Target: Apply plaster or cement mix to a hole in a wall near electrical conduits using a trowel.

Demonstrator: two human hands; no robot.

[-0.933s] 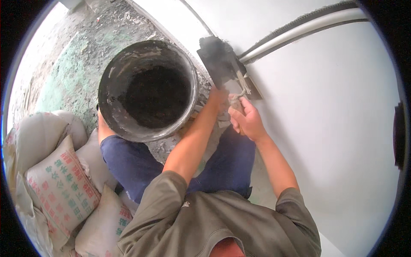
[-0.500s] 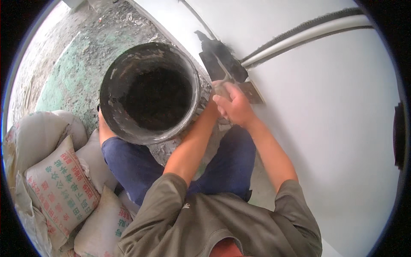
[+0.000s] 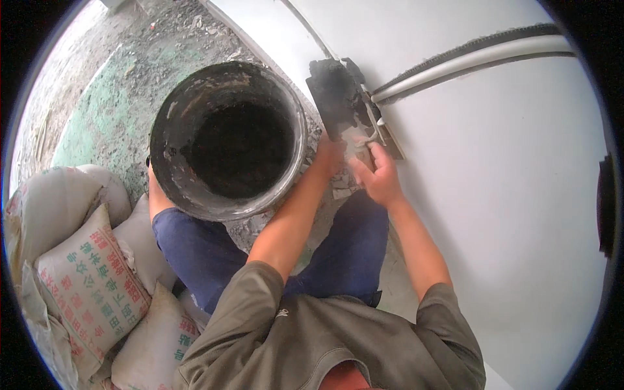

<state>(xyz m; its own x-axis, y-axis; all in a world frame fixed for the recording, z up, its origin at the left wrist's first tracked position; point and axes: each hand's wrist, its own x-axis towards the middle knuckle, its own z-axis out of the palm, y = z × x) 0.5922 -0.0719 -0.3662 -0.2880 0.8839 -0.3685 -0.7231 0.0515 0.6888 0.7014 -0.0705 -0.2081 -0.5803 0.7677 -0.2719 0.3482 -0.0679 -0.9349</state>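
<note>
Left grip (image 3: 330,156) blurred, partly hidden by dark-smeared board (image 3: 333,91); its hold cannot be made out. Trowel handle (image 3: 359,151) blurred, partly covered by right grip (image 3: 380,177). Depth of dark contents (image 3: 242,151) in bucket (image 3: 177,123) cannot be told. Lowest sack (image 3: 151,348) cropped by lower edge. Dark object (image 3: 605,207), far right, cannot be identified.

Bright, diffuse light; upper-left glare; faint shadow on the wall (image 3: 507,195); blurry left hand (image 3: 330,155); bowed edges

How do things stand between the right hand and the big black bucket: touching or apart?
Apart: the head view shows a gap between the right hand and the bucket, with the left hand showing within it.
</note>
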